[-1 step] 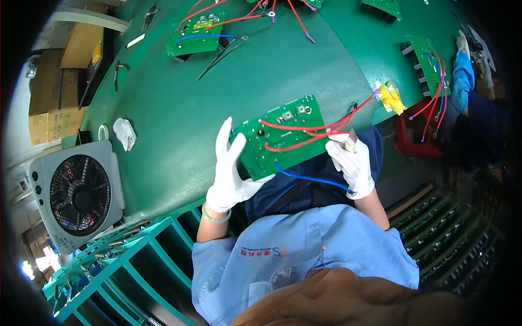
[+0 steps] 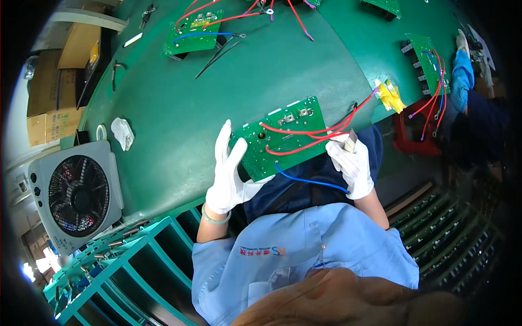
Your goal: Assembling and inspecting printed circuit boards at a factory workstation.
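Observation:
A green circuit board (image 2: 296, 149) is held tilted over the table's near edge. My gloved left hand (image 2: 228, 176) grips its left side, thumb and fingers around the edge. Red wires (image 2: 304, 132) run from the board toward the right, past my right fingers, to a bundle end wrapped in yellow tape (image 2: 390, 98). A blue wire (image 2: 311, 178) leaves the lower edge and reaches my right wrist. My gloved right hand (image 2: 352, 169) is closed on a small flat grey piece (image 2: 350, 142), whose exact kind I cannot make out, just right of the board.
Another wired board (image 2: 198, 33) lies at the far left beside black cable ties (image 2: 215, 61). A fan (image 2: 79, 190) stands at the left, near crumpled white plastic (image 2: 123, 134). A co-worker's blue sleeve (image 2: 463, 76) is at the right by a wired board (image 2: 429, 65). Slotted racks stand below.
The board has tilted very slightly in my left hand. The ring end of the blue wire, seen earlier by my right wrist, is now hardly visible. Both hands keep their hold.

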{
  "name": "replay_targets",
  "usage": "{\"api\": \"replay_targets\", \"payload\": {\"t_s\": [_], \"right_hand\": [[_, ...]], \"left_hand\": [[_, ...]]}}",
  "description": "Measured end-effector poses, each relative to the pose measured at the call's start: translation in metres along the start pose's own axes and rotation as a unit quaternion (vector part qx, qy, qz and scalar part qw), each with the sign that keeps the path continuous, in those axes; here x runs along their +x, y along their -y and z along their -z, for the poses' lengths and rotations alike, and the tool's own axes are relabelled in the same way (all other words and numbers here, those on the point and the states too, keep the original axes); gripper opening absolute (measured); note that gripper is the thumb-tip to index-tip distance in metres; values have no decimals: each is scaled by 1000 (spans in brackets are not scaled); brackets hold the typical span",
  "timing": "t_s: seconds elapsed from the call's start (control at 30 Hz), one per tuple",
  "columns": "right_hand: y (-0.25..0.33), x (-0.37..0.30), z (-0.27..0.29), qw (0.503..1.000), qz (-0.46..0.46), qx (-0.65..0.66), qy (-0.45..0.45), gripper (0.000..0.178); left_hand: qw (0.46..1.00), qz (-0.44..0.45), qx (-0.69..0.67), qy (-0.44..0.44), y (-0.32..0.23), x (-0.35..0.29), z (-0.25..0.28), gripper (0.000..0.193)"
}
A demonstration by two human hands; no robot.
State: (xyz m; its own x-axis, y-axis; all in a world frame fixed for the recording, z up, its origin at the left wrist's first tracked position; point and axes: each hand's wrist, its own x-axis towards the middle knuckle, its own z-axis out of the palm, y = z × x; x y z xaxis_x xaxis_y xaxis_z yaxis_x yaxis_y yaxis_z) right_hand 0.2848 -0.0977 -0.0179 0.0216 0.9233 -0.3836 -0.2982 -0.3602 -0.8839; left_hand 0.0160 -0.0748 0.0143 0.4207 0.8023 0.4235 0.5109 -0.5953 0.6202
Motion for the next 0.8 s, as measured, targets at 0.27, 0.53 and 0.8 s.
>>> {"api": "replay_targets", "payload": {"t_s": [0.27,0.53,0.8], "right_hand": [[-8,2,3,1000,6,17,19,30],[-9,0,6,999,8,22,39,34],[14,-10,-11,999,20,-28,40,61]], "left_hand": [[1000,14,3,-11,-1,1,-1,100],[1000,13,-2,-18,-2,-3,-4,101],[997,42,-62,-17,13,-16,-6,104]]}}
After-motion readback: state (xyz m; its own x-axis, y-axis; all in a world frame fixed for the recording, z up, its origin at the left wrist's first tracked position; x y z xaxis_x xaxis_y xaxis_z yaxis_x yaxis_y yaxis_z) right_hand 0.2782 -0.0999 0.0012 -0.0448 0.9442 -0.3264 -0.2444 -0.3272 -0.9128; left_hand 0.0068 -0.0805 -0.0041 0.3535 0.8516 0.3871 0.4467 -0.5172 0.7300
